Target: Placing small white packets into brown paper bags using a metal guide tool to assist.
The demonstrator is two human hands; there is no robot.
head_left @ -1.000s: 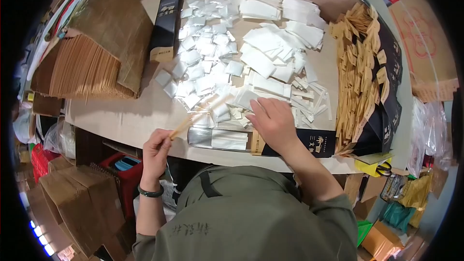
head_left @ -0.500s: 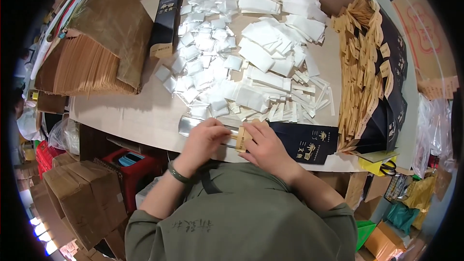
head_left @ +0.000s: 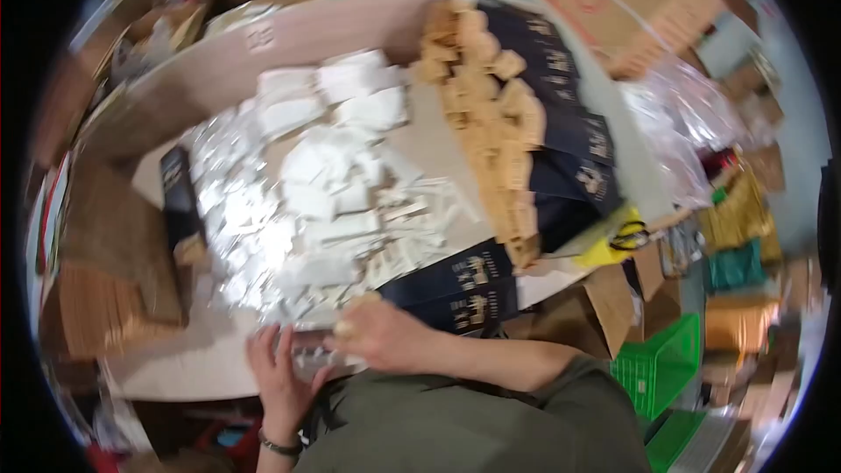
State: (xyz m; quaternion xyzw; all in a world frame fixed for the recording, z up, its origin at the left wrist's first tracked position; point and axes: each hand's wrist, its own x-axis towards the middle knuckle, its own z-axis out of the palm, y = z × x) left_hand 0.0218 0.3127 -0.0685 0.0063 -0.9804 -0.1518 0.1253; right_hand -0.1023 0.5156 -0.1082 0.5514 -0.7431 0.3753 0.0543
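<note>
Crowding the surface are white packets; both hands, left hand and right hand, are clamping a clear packet, orientation blurred.

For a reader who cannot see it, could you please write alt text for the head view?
A person's left hand and right hand meet over a small clear packet at the near edge of a table. White sachets, wooden pieces and dark sleeves crowd it; the picture is blurred.

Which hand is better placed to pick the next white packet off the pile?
Probably the right hand: it lies at the near edge of the pile of white packets, while the left hand sits lower, on the clear sleeve.
</note>
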